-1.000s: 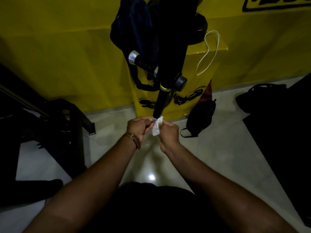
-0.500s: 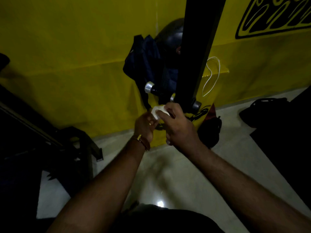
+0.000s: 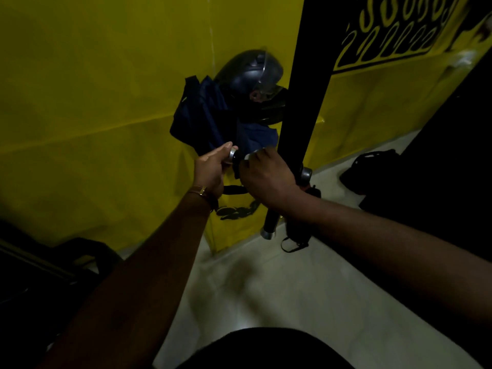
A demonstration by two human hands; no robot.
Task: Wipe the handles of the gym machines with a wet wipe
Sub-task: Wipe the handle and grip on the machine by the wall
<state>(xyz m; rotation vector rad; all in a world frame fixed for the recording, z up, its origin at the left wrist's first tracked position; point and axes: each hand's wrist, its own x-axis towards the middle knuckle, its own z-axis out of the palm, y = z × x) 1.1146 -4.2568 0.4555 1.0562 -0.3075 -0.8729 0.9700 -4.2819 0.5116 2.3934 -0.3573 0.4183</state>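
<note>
Two hands on a short handle (image 3: 235, 159), left hand (image 3: 210, 169) pinching its capped end, right hand (image 3: 266, 177) curled round it

The handle's end cap (image 3: 233, 155) by the left hand (image 3: 210, 170) looks like shiny bare metal, its grip (image 3: 237, 166) matt black. Above the hands, the helmet (image 3: 250, 73) is glossy hard plastic and the bag (image 3: 202, 115) dull cloth; below, the floor (image 3: 279, 288) is smooth and reflective.
</note>
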